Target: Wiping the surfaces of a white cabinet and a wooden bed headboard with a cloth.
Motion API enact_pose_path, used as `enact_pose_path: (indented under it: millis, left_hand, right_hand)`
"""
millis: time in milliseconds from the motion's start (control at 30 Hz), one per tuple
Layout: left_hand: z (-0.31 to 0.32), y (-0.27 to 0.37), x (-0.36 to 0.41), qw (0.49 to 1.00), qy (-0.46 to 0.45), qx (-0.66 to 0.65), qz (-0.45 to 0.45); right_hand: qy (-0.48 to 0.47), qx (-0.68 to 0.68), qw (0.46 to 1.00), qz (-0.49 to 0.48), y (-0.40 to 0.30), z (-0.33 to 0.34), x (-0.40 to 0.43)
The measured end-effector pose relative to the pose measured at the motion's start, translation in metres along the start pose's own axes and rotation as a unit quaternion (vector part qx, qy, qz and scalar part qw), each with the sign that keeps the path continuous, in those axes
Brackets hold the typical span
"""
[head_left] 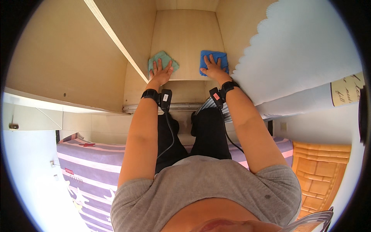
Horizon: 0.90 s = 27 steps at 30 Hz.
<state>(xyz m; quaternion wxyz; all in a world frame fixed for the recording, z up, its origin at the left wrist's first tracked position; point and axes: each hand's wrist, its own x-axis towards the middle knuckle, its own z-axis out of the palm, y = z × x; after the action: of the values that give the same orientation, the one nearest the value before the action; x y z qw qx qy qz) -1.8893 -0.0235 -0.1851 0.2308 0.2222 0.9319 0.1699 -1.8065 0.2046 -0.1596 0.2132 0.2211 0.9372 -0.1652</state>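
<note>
Inside a wooden cabinet, a green cloth (165, 57) lies at the left side of a pale wood-grain shelf (187, 37). My left hand (161, 72) rests flat on its lower part, fingers spread. A folded blue cloth (205, 59) sits at the shelf's right side. Over it my right hand (214, 69) is pressed palm down, fingers apart. Neither hand curls around its cloth. Both cloths are near the shelf's front edge, and the parts under my palms are hidden. Each wrist carries a black strap with a small cabled device.
An upright wooden divider (116, 40) borders the shelf on the left. A pale blue scalloped fabric (295, 55) hangs on the right. Below the shelf runs a metal sliding-door track (185, 107). Behind me are a bed with striped bedding (95, 162) and a wooden headboard (321, 171).
</note>
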Motion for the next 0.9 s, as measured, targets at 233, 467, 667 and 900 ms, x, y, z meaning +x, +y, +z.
enact_pose_path:
  millis: [233,467,667,900]
  left_hand:
    - [-0.004,0.001,0.025,1.0,0.01,0.011,0.006]
    - [-0.014,0.005,0.057,0.999,0.011,0.035,-0.016]
    - [-0.021,0.011,0.085,0.999,0.009,0.034,-0.033]
    - [-0.031,0.006,0.124,0.997,0.009,0.059,-0.054]
  right_hand:
    - [0.01,0.006,1.0,0.001,0.008,-0.009,0.03]
    - [0.02,0.015,1.0,-0.014,0.007,-0.027,0.051]
    - [0.046,0.028,0.998,-0.028,0.014,-0.033,0.085]
    - [0.024,0.018,1.0,-0.008,-0.001,-0.048,0.109]
